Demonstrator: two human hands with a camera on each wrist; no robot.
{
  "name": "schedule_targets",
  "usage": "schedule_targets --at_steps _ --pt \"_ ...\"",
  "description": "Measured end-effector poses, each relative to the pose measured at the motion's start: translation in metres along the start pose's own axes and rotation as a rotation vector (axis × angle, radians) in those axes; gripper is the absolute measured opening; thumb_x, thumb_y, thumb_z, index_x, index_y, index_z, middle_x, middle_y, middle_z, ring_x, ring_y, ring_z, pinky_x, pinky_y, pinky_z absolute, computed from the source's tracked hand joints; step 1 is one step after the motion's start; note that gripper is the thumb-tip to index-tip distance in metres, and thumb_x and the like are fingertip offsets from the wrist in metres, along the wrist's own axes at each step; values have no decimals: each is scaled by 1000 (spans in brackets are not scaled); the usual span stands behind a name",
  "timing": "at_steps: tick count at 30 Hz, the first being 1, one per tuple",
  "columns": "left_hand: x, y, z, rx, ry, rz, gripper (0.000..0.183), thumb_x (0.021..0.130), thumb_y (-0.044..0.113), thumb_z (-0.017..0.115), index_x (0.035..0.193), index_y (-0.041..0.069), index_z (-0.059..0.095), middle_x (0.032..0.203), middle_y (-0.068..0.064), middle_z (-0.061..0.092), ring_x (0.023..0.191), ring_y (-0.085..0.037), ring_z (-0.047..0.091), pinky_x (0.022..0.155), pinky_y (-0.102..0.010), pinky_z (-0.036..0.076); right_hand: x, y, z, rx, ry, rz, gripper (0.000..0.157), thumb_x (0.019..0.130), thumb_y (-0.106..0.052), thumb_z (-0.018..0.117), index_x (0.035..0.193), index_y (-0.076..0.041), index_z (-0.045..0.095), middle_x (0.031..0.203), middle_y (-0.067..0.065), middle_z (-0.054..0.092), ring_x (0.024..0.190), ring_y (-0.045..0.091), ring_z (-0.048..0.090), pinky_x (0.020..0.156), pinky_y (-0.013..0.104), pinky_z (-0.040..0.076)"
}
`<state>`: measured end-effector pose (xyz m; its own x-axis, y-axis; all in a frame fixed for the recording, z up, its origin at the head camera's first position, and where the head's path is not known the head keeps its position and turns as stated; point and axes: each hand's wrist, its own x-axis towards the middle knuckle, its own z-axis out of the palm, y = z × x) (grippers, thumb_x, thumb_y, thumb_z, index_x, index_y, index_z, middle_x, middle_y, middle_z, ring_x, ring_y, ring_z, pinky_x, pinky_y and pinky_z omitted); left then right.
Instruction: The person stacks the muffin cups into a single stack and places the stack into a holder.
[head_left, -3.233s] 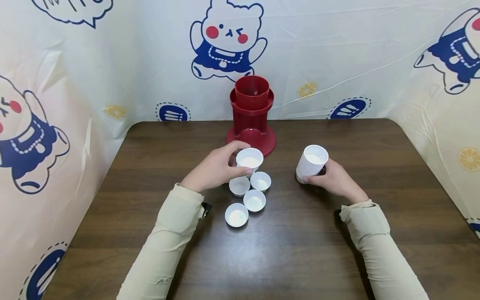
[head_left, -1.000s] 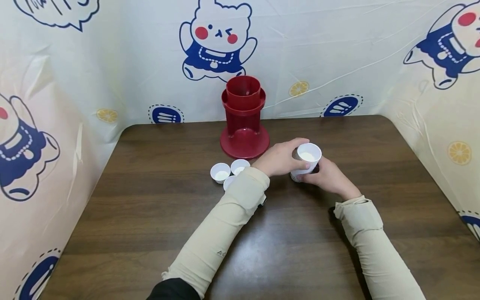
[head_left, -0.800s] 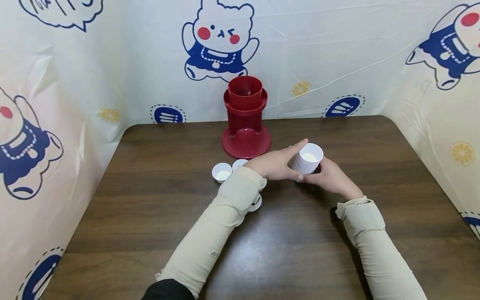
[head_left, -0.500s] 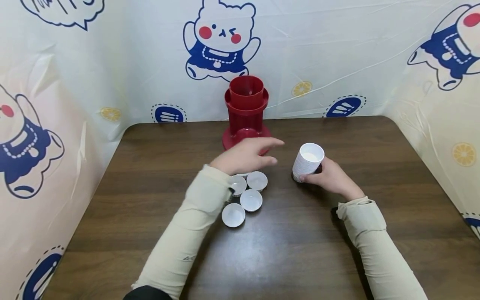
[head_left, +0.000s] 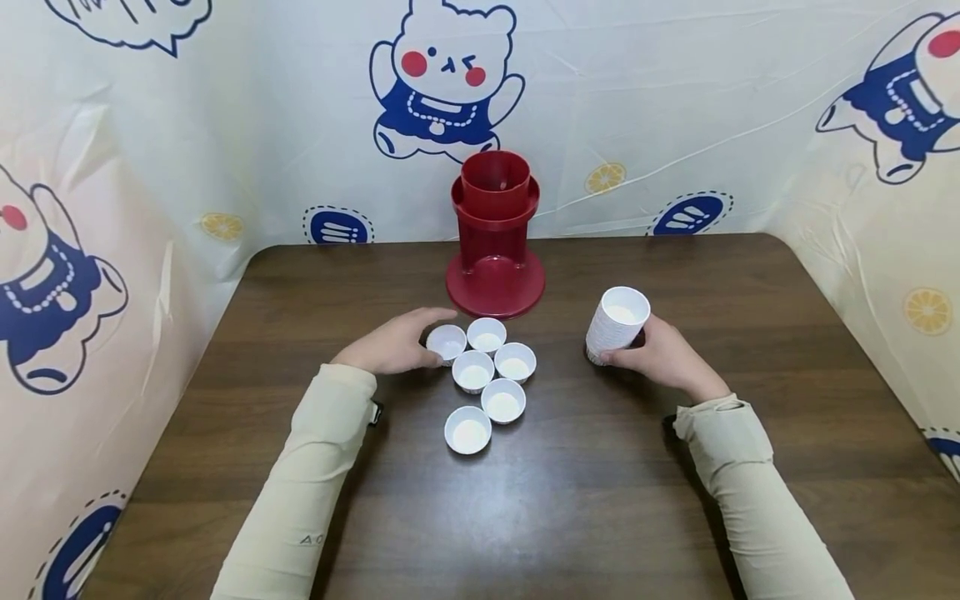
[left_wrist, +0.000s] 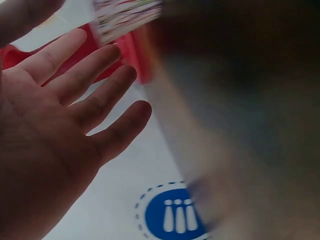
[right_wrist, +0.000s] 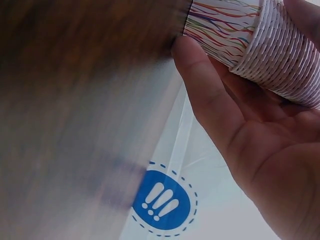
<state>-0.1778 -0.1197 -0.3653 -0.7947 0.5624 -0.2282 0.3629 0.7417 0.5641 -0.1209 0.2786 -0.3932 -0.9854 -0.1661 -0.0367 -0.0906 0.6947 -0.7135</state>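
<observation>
My right hand [head_left: 666, 354] grips a tall stack of nested white paper cups [head_left: 617, 323], which stands tilted at the right of the table. In the right wrist view the stacked cup rims [right_wrist: 282, 55] show, and the lowest cup has coloured wavy lines. At the left, my left hand [head_left: 393, 340] has its thumb and forefinger either side of the leftmost paper cup [head_left: 446, 343]. The left wrist view has its fingers [left_wrist: 107, 95] fairly straight and spread, with a patterned cup [left_wrist: 127, 20] just past them. Several more single cups [head_left: 503, 401] stand upright beside that one.
Behind the cups stands a red cylindrical holder [head_left: 497, 242] with a round base. The brown wooden table [head_left: 600, 500] meets a printed white curtain [head_left: 630, 100] at its back edge.
My left hand lowered a cup onto the stack, let go, and moved left to the leftmost single cup. My right hand has kept hold of the stack.
</observation>
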Motion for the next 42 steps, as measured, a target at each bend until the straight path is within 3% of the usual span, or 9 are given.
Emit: schedule_targets --at_steps 8,18,28,35,42 --pt "-2 -10 14 -42 20 -17 71 88 17 77 150 7 45 146 -15 50 134 -32 45 113 -49 33 -1 -1 1 14 -7 -3 67 81 -27 85 130 6 53 118 23 65 107 37 61 94 52 46" --pt "-11 -19 11 -80 111 -98 63 87 26 79 141 11 50 127 -13 60 111 -30 56 98 -49 45 -1 -2 1 13 -8 -9 67 81 -28 85 130 5 53 118 22 65 108 36 60 94 52 46" --pt "-20 -28 4 -220 192 -120 66 84 37 83 138 17 50 123 -11 59 110 -31 55 94 -49 45 -1 0 1 14 -6 -5 68 81 -27 85 131 5 52 119 23 64 108 37 60 95 52 45" --pt "-20 -25 -2 -280 229 -115 69 86 33 82 143 17 47 134 -11 54 119 -33 51 101 -53 43 -1 0 0 14 -7 -6 67 81 -27 85 131 5 53 119 23 64 108 37 60 95 52 45" --pt "-16 -8 -6 -306 238 -74 72 87 37 81 148 20 46 135 -9 53 120 -32 51 98 -51 47 0 -2 -1 8 -8 -2 67 81 -27 86 131 5 53 119 22 64 108 37 60 95 53 45"
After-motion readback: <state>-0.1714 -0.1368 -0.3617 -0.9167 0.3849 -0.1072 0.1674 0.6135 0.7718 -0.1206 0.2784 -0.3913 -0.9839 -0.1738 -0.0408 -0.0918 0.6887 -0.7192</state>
